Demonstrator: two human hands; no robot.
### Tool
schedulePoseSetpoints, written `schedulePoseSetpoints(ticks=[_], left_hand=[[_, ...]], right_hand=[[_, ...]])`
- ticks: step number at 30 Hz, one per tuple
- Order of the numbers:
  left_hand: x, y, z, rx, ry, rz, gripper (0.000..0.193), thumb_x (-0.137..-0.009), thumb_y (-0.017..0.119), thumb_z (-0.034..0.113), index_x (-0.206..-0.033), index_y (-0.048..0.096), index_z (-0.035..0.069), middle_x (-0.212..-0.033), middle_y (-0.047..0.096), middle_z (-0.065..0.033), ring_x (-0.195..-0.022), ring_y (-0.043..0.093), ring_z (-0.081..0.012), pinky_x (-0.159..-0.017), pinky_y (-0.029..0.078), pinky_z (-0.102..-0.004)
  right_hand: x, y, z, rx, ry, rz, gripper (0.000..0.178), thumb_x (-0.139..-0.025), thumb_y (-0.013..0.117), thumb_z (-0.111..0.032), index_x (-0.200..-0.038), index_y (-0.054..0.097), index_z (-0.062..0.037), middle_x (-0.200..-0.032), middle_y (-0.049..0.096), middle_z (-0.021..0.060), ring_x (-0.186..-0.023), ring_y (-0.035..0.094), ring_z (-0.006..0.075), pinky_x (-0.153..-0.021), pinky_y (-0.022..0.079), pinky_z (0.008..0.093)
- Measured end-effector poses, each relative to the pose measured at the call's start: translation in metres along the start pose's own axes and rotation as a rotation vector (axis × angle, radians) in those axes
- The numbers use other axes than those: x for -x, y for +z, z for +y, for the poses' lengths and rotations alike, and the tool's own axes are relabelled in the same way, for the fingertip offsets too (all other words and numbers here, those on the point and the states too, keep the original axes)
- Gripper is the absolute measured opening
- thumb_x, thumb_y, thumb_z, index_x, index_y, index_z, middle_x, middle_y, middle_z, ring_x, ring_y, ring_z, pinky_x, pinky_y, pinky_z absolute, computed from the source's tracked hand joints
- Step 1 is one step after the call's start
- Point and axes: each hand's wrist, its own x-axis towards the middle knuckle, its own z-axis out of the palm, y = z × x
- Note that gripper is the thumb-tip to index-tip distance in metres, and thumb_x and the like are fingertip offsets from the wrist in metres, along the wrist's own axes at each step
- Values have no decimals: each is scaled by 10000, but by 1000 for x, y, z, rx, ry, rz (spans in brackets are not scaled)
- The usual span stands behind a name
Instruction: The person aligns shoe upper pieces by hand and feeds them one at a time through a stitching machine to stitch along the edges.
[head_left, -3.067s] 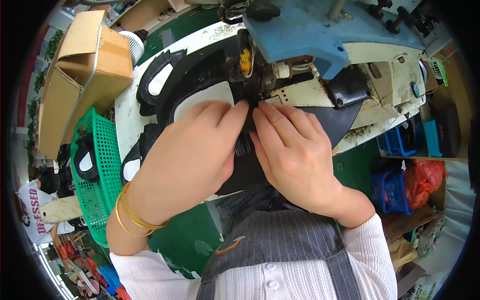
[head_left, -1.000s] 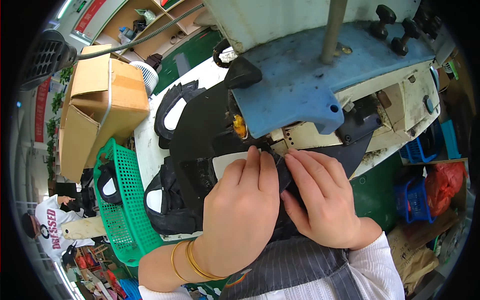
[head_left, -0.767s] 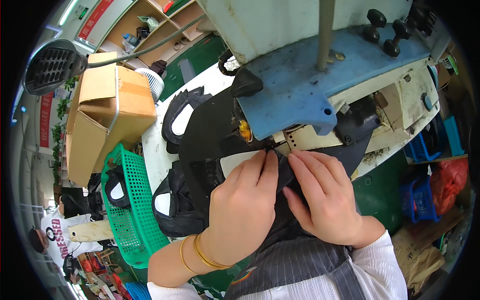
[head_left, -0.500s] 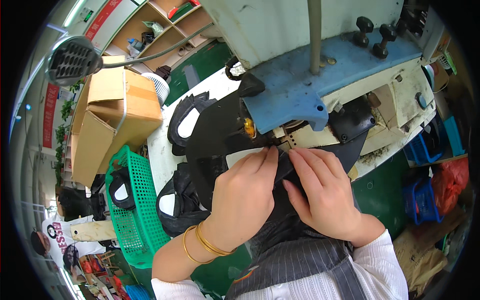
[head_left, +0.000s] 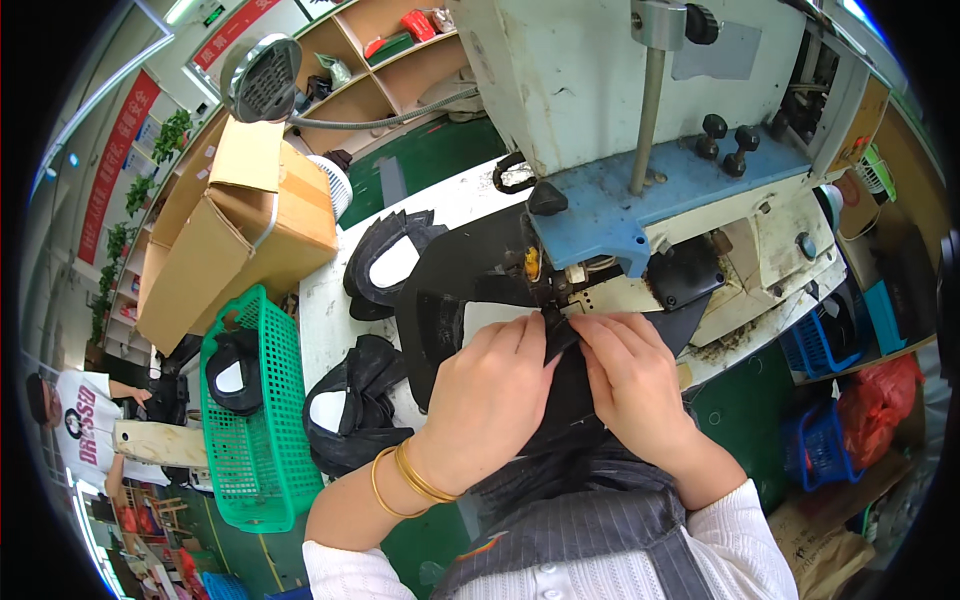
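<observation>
In front of the sewing machine (head_left: 590,215), my left hand (head_left: 490,385) and my right hand (head_left: 632,380) pinch a black shoe upper. The white inner piece (head_left: 487,315) of this upper shows beyond my left fingers. My fingertips almost meet on its dark edge, just on the near side of the machine's stitching area. Much of the upper is covered by my hands, and the needle is hard to make out. Beneath it lies the machine's black rounded work plate (head_left: 430,275).
Stacked black uppers (head_left: 388,262) and another pile of uppers (head_left: 350,405) lie on the white table (head_left: 330,290) at left. Beside it stand a green basket (head_left: 275,420) and a cardboard box (head_left: 240,220). A lamp (head_left: 262,80) hangs far left; another person (head_left: 85,420) works beyond.
My view has shifted, bringing more of the machine's upper part into sight. My right fingers have drawn nearer the left ones on the upper, which both hands still pinch.
</observation>
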Motion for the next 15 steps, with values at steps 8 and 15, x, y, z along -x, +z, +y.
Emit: schedulePoseSetpoints(ticks=[8, 15], left_hand=[[15, -18, -21, -48, 13, -43, 351, -696, 581, -48, -1038, 650, -16, -961, 673, -139, -833, 648, -295, -719, 542, -374], [95, -18, -22, -266, 123, 384, 260, -707, 653, 1, -962, 690, -41, -1024, 673, -176, -916, 667, -277, -744, 567, -325]], right_hand=[[-6, 14, -13, -106, -65, -26, 287, -719, 641, 66, -1003, 652, 32, -946, 680, 147, -894, 635, 309, -773, 530, 384], [-8, 19, -42, -522, 90, -216, 376, -849, 682, -33, -1157, 470, 1, -1015, 692, 147, -928, 671, 238, -741, 517, 305]])
